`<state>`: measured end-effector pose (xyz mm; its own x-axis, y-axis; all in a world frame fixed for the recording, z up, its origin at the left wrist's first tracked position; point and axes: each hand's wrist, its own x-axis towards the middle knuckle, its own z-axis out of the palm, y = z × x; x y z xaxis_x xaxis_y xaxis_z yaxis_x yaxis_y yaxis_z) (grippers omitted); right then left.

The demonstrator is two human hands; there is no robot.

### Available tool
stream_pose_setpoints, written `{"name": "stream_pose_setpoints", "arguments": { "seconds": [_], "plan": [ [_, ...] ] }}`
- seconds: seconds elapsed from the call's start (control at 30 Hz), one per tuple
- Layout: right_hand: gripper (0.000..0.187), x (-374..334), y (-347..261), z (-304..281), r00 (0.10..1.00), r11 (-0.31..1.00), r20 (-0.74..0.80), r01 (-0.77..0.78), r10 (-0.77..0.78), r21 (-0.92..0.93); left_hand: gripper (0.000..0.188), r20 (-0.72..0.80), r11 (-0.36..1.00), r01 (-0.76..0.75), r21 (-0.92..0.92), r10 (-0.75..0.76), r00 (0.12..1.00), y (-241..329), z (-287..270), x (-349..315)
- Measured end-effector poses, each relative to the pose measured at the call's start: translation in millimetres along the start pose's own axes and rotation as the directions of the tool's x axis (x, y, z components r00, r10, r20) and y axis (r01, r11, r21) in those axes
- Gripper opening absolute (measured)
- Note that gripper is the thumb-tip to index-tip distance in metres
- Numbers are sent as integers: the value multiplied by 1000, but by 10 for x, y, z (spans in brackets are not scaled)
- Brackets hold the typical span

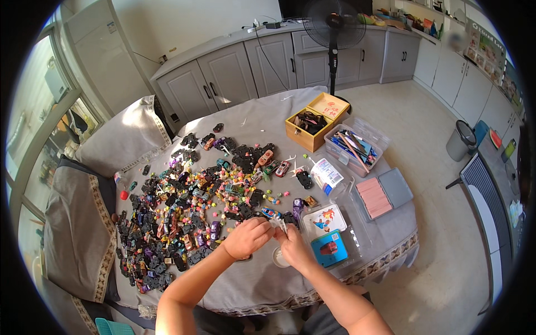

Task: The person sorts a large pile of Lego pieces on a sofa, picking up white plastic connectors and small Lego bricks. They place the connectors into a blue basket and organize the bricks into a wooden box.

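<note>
White scrap: small thin whitish piece (281, 225), held up btwn both hands above the near side of the table; exact shape too small to tell.
L hand: bare left hand (248, 237), fingers curled in, fingertips pinching the scrap's L side.
R hand: bare right hand (294, 248), thumb + fingers pinching the same scrap from the R, knuckles nr the left hand's.
Cup: round white-rimmed container (277, 259), just beside/partly under the R hand; contents unclear.
Cars: blue-and-red toy car (271, 213) just beyond the fingers; purple toy car (298, 206) a bit R of it.
Heap: big spread of dark, purple & orange toy cars w/ bright small beads (192, 223), L and beyond the hands.
Cards: white picture card (325, 219) & blue picture card (329, 249), R of the R hand, one above the other.
Boxes: yellow wooden box (304, 138), lid flipped back, dark items inside; clear plastic bin of pens (365, 167) next to it; grey box w/ pink cards (373, 198) nearer.
Cloth: grey tablecloth w/ patterned border (240, 290), under it all.
Bkgd: black standing fan (333, 56) by grey cabinets (229, 72).
</note>
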<state>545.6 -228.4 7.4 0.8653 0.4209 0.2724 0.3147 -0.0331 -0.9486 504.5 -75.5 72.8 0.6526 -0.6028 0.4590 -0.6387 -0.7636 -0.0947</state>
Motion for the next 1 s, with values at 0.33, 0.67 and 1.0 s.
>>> {"name": "stream_pose_setpoints", "arguments": {
  "seconds": [0.33,0.67,1.0],
  "plan": [
    [27,92,-132,-142,915,788,85,-385,395,480,11,-43,790,603,-112,-610,791,61,278,-148],
    [30,19,-78,-77,904,806,186,-426,384,411,10,161,485,842,-235,-835,526,351,546,-402],
    [27,-17,126,31,899,819,126,-435,420,375,13,397,-186,556,-810,-872,286,524,520,-94]
  ]
}}
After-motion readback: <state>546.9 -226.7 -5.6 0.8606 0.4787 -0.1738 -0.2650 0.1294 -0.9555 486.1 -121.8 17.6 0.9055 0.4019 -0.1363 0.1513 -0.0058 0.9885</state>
